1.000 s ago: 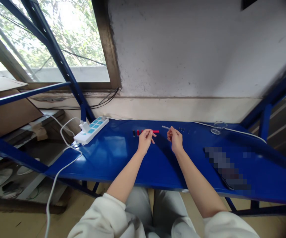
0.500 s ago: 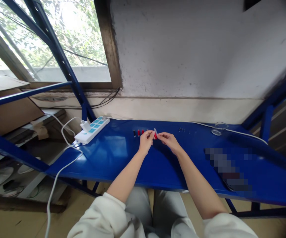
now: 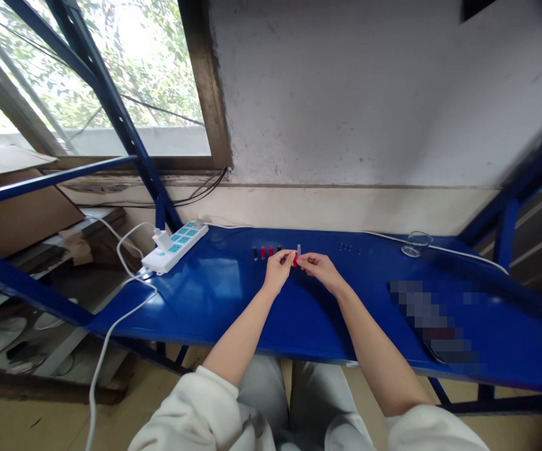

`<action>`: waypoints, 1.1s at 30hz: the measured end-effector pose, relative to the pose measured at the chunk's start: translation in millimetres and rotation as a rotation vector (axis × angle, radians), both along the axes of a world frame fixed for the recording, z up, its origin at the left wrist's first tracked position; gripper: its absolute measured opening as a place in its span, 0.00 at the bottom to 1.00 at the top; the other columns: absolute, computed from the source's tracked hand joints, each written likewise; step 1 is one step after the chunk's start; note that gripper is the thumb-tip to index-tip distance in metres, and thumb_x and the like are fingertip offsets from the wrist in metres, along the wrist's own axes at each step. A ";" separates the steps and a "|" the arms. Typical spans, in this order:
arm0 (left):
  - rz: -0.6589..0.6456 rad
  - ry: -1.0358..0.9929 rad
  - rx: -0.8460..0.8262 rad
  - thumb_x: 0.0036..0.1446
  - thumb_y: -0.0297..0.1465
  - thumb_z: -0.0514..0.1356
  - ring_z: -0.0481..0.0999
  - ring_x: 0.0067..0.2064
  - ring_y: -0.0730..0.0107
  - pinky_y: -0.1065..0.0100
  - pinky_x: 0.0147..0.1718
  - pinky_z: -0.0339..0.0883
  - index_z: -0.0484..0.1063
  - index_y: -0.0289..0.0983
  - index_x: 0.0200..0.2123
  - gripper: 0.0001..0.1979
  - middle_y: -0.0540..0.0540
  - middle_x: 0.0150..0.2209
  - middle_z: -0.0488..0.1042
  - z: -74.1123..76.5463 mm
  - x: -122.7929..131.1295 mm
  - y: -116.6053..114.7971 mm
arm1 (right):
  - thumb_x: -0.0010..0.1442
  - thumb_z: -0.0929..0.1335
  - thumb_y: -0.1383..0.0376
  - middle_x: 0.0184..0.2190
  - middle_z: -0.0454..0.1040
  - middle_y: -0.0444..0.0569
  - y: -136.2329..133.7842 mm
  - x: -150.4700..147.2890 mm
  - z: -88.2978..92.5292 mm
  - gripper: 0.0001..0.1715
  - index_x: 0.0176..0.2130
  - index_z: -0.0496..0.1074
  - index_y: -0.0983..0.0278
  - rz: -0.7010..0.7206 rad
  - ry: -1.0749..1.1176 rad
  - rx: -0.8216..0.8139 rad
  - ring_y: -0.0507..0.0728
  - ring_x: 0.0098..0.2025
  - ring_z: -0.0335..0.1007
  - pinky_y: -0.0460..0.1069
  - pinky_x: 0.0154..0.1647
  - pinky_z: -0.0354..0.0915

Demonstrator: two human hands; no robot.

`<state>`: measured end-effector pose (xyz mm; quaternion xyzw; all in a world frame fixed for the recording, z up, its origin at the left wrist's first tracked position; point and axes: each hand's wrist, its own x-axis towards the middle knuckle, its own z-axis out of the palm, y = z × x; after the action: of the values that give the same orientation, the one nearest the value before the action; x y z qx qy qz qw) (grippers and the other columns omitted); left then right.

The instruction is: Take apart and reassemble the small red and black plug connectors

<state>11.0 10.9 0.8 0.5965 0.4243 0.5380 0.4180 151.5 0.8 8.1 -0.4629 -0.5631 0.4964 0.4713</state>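
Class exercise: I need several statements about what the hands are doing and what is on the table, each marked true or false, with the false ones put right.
1. The left hand and right hand are both at a small red piece. True.
2. A row of red and black pieces is on the tabletop, left of that piece. True.
3. The tabletop is yellow. False: it is blue.
4. A white plug sits in the power strip. True.
5. The power strip lies to the right of both hands. False: it lies to their left.
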 end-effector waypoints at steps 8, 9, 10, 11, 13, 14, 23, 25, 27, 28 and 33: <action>-0.119 0.137 -0.025 0.55 0.39 0.51 0.63 0.19 0.80 0.75 0.19 0.59 0.71 0.34 0.41 0.18 0.47 0.27 0.72 -1.3 -0.3 -0.2 | 0.41 0.70 0.54 0.20 0.67 0.42 10.0 5.3 -10.3 0.18 0.23 0.67 0.66 0.046 -0.158 0.133 0.50 0.24 0.62 0.46 0.28 0.59; -0.092 0.193 -0.005 0.56 0.38 0.51 0.64 0.20 0.79 0.74 0.21 0.61 0.71 0.35 0.42 0.17 0.46 0.28 0.72 -3.1 -0.4 0.5 | 0.42 0.69 0.53 0.20 0.67 0.43 14.4 8.2 -11.7 0.17 0.23 0.67 0.66 0.037 -0.224 0.151 0.50 0.24 0.63 0.46 0.28 0.59; -0.051 0.255 0.022 0.56 0.37 0.50 0.66 0.22 0.77 0.73 0.23 0.62 0.71 0.35 0.42 0.17 0.46 0.29 0.73 -4.9 -0.6 1.0 | 0.42 0.69 0.53 0.20 0.68 0.43 19.6 11.7 -12.8 0.17 0.23 0.68 0.66 0.013 -0.306 0.171 0.51 0.24 0.63 0.47 0.27 0.59; -0.002 0.317 0.054 0.56 0.36 0.50 0.68 0.24 0.76 0.72 0.26 0.64 0.70 0.35 0.43 0.16 0.46 0.30 0.73 -6.5 -0.8 1.3 | 0.42 0.68 0.54 0.19 0.68 0.44 25.8 15.9 -13.6 0.17 0.24 0.69 0.66 -0.032 -0.387 0.194 0.51 0.24 0.63 0.47 0.27 0.59; 0.074 0.424 0.121 0.57 0.34 0.49 0.71 0.28 0.73 0.70 0.31 0.65 0.70 0.36 0.42 0.15 0.45 0.32 0.74 -8.4 -1.1 0.8 | 0.44 0.67 0.54 0.19 0.69 0.45 40.0 25.0 -14.7 0.16 0.24 0.69 0.65 -0.170 -0.509 0.253 0.52 0.24 0.63 0.46 0.26 0.58; 0.093 0.462 0.148 0.57 0.34 0.49 0.72 0.30 0.72 0.70 0.33 0.65 0.70 0.37 0.42 0.14 0.45 0.33 0.74 -8.7 -1.3 0.0 | 0.44 0.67 0.55 0.19 0.69 0.45 47.5 29.7 -15.5 0.15 0.23 0.69 0.65 -0.252 -0.537 0.268 0.52 0.23 0.63 0.46 0.26 0.58; 0.066 0.573 0.241 0.59 0.32 0.45 0.73 0.36 0.70 0.69 0.36 0.66 0.70 0.38 0.40 0.15 0.46 0.35 0.74 -2.5 -0.1 -9.0 | 0.46 0.66 0.61 0.23 0.72 0.47 97.2 48.9 -33.1 0.09 0.27 0.70 0.66 -0.485 -0.716 0.164 0.53 0.27 0.67 0.46 0.29 0.59; 0.050 0.587 0.249 0.59 0.32 0.45 0.73 0.35 0.70 0.70 0.35 0.66 0.70 0.38 0.39 0.15 0.46 0.35 0.74 -1.4 0.8 -10.4 | 0.47 0.66 0.62 0.24 0.72 0.47 102.2 48.2 -35.6 0.08 0.27 0.70 0.65 -0.485 -0.744 0.177 0.53 0.27 0.67 0.46 0.29 0.59; 0.042 0.602 0.252 0.59 0.32 0.45 0.73 0.35 0.70 0.70 0.34 0.66 0.71 0.38 0.39 0.15 0.47 0.35 0.74 -0.5 1.7 -11.5 | 0.47 0.66 0.62 0.24 0.72 0.47 105.7 47.2 -36.7 0.07 0.26 0.70 0.65 -0.478 -0.773 0.181 0.52 0.26 0.66 0.45 0.28 0.59; 0.038 0.609 0.253 0.59 0.32 0.45 0.73 0.35 0.70 0.70 0.34 0.65 0.71 0.38 0.39 0.15 0.47 0.35 0.74 -0.2 2.0 -11.9 | 0.48 0.66 0.62 0.24 0.72 0.47 107.0 46.8 -36.8 0.07 0.26 0.70 0.65 -0.473 -0.792 0.173 0.52 0.26 0.66 0.45 0.28 0.59; 0.016 0.613 0.254 0.59 0.32 0.45 0.72 0.33 0.71 0.70 0.32 0.65 0.70 0.38 0.39 0.15 0.47 0.36 0.74 0.4 1.7 -12.6 | 0.47 0.67 0.65 0.25 0.72 0.48 110.8 48.7 -34.1 0.05 0.27 0.69 0.65 -0.404 -0.879 0.112 0.52 0.27 0.66 0.45 0.27 0.59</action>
<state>12.7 -1.7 1.1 0.7745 0.4646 0.3855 0.1890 200.2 111.6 -26.0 -0.7026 -0.6337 0.1212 0.3001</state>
